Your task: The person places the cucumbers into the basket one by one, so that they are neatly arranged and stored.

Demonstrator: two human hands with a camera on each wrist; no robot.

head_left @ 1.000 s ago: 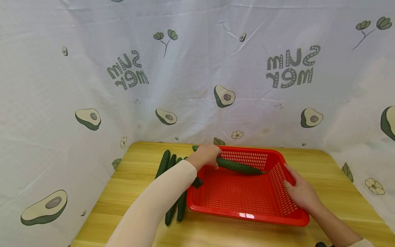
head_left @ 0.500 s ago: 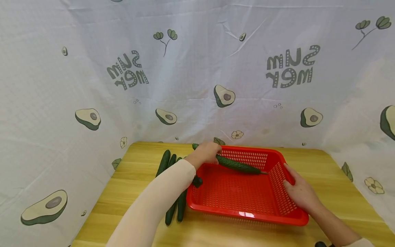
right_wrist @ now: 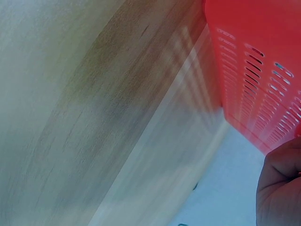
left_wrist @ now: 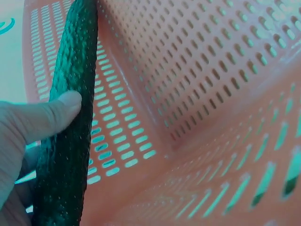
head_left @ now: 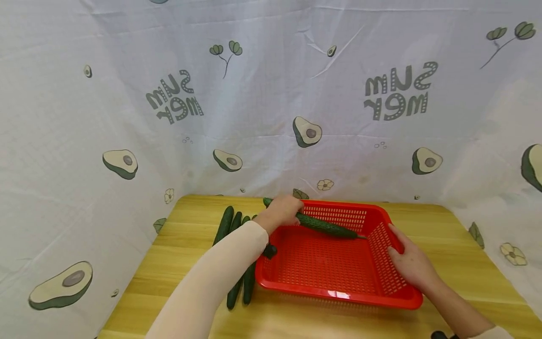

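My left hand [head_left: 281, 213] grips a long dark green cucumber [head_left: 325, 226] over the back left of a red perforated plastic basket [head_left: 338, 295]. In the left wrist view the thumb presses along the bumpy skin of the cucumber [left_wrist: 70, 141], and the fingers are partly hidden behind it. The cucumber slants down to the right, its thin stem end near the basket's right wall. My right hand [head_left: 411, 263] holds the basket's right rim, thumb inside. In the right wrist view only a part of that hand [right_wrist: 282, 188] shows beside the basket's red wall [right_wrist: 254, 80].
Several more cucumbers [head_left: 248, 285] lie side by side on the wooden table [head_left: 169, 263], left of the basket and partly under my left sleeve [head_left: 216, 278]. A white cloth [head_left: 262, 94] printed with avocados surrounds the table at the back and sides.
Between one second and half a second ago, the cucumber in my left hand rises very slightly. Since then both hands and the basket stay nearly still.
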